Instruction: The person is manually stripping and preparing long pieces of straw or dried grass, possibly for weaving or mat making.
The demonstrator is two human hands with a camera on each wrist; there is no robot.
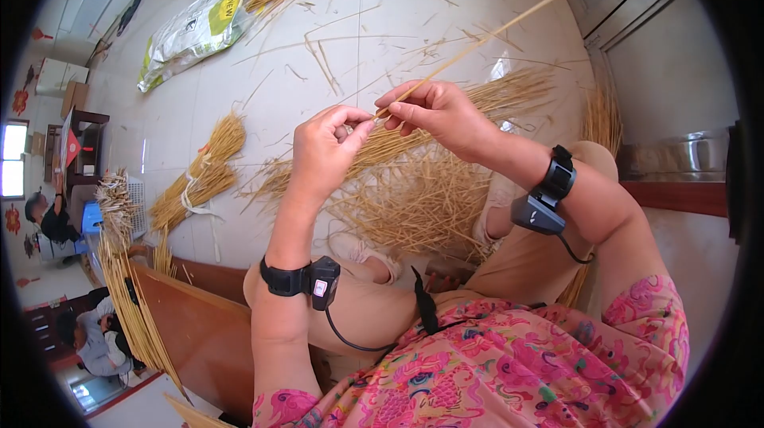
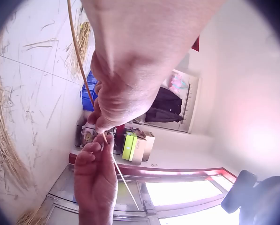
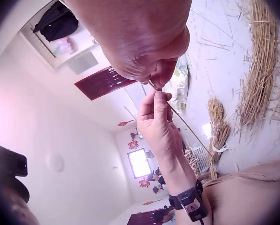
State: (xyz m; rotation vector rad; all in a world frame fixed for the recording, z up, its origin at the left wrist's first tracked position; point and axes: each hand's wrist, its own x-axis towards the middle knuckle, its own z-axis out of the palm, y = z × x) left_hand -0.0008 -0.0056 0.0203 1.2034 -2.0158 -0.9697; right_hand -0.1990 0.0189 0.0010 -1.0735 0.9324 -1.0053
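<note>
A long, pale straw stalk runs up and to the right from between two hands held close together. My left hand pinches its near end between thumb and forefinger. Beside it, the right hand grips the same stalk, thumb on one side and fingers bent round the other. In the left wrist view the thin stalk passes behind the left hand and comes out past the right hand. The right wrist view shows the fingertips of both hands almost meeting on the straw.
Below the hands lies a heap of loose straw between the person's shoes. A tied straw bundle sits to the left, and a white-and-green bag holding more straw lies farther off. A wooden board stands at lower left; people sit beyond.
</note>
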